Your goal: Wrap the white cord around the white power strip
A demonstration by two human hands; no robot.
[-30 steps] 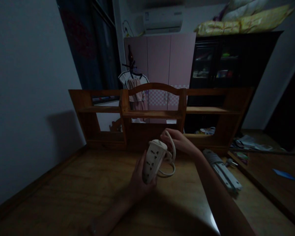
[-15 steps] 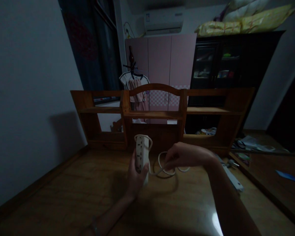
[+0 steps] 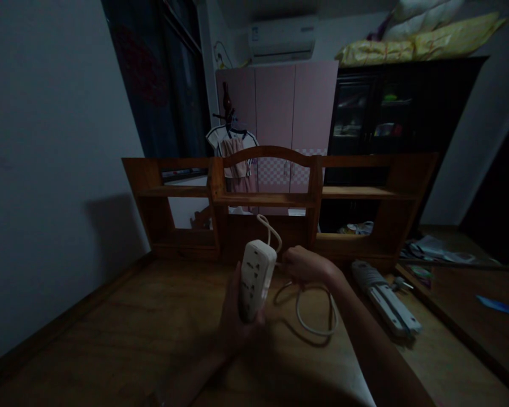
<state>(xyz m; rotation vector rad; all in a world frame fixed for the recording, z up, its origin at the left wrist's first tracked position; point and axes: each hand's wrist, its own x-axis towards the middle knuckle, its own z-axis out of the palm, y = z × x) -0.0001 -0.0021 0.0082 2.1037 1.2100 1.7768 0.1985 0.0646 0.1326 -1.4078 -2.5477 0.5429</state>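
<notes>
1. A white power strip (image 3: 254, 280) is held up over the wooden tabletop (image 3: 152, 316), tilted, its socket face turned toward the camera.
2. Its pale cord (image 3: 270, 229) arches above the strip's far end; a wide loop curves below the right hand. Whether that loop touches the wood, I cannot tell.
3. The left hand (image 3: 234, 319) grips the strip by its lower part, thumb on one side and fingers on the other.
4. The right hand (image 3: 303, 264), just beside the strip's far end, is closed around the cord.
5. Right of the right forearm lies a second power strip (image 3: 388, 305), a wound grey cord (image 3: 366, 273) at its far end and a plug (image 3: 402, 284) near it.
6. A wooden shelf unit (image 3: 265, 198) stands along the tabletop's far edge.
7. Behind it are a pink wardrobe (image 3: 274, 107) and a dark cabinet (image 3: 441, 107), with yellow bags (image 3: 377, 52) on top of the cabinet.
</notes>
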